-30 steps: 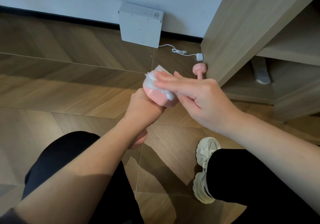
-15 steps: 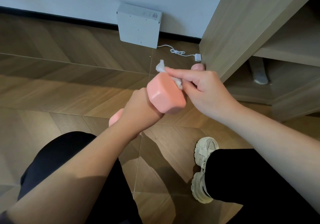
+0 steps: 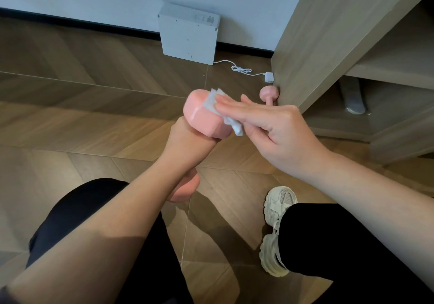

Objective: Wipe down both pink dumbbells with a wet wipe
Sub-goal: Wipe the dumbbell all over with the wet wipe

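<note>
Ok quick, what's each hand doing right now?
Left hand: closed around the handle of the pink hex-ended dumbbell.
Right hand: open, straight fingers pressing a crumpled white wet wipe onto its top end.

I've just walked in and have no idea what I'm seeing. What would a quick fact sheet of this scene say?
left hand: grips the held dumbbell by its handle
right hand: straight fingers press the wet wipe onto its upper end
second dumbbell: beside the wooden cabinet, partly hidden
floor: white box against the wall, white cable, pale shoe
</note>
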A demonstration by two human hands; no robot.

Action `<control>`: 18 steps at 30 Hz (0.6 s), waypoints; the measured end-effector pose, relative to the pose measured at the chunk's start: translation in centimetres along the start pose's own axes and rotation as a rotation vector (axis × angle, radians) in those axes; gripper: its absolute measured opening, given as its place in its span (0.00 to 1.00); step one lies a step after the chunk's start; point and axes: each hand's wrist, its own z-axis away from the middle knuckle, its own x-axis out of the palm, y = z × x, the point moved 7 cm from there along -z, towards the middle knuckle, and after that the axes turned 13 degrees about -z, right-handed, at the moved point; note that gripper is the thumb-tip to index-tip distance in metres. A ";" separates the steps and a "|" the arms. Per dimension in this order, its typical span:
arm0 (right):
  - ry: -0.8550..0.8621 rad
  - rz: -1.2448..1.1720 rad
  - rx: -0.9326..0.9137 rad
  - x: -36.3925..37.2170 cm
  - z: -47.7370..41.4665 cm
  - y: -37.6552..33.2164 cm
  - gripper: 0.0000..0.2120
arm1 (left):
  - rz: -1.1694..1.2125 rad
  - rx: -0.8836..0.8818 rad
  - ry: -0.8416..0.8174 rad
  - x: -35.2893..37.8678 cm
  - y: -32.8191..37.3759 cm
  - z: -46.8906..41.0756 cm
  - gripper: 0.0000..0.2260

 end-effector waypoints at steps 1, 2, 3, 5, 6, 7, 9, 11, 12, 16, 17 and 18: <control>0.027 -0.005 0.013 -0.3 0.1 0.2 0.20 | 0.008 -0.024 0.029 -0.5 0.3 0.6 0.13; 0.051 -0.007 0.030 -0.7 0.1 0.5 0.19 | 0.065 0.001 0.043 -0.4 0.4 0.2 0.13; 0.069 -0.007 0.054 -1.0 0.1 0.9 0.19 | 0.091 -0.001 0.039 -0.4 0.6 0.7 0.13; 0.101 -0.030 0.145 -1.5 0.0 1.8 0.19 | 0.170 0.095 0.068 -0.6 1.8 2.1 0.08; 0.118 -0.053 0.191 -1.7 0.0 2.2 0.19 | 0.211 0.170 0.077 -0.8 2.2 2.8 0.06; 0.129 -0.077 0.228 -1.9 -0.1 2.5 0.18 | 0.154 0.227 0.078 -1.2 2.7 3.5 0.08; 0.133 -0.107 0.296 -1.9 -0.2 2.8 0.18 | -0.038 0.297 0.092 -1.7 3.1 4.1 0.10; 0.127 -0.130 0.355 -1.9 -0.3 3.0 0.18 | -0.220 0.330 0.085 -2.0 3.2 3.9 0.10; 0.121 -0.135 0.377 -1.9 -0.4 3.1 0.18 | -0.319 0.346 0.094 -2.0 3.1 3.5 0.12; 0.073 -0.078 0.401 -1.4 -0.4 2.8 0.18 | -0.693 0.446 0.102 -1.4 3.2 3.2 0.13; 0.054 -0.046 0.395 -1.2 -0.4 2.7 0.19 | -0.746 0.464 0.088 -1.2 3.1 3.3 0.12; 0.035 -0.012 0.383 -1.1 -0.3 2.5 0.19 | -0.793 0.476 0.075 -1.0 3.0 3.3 0.12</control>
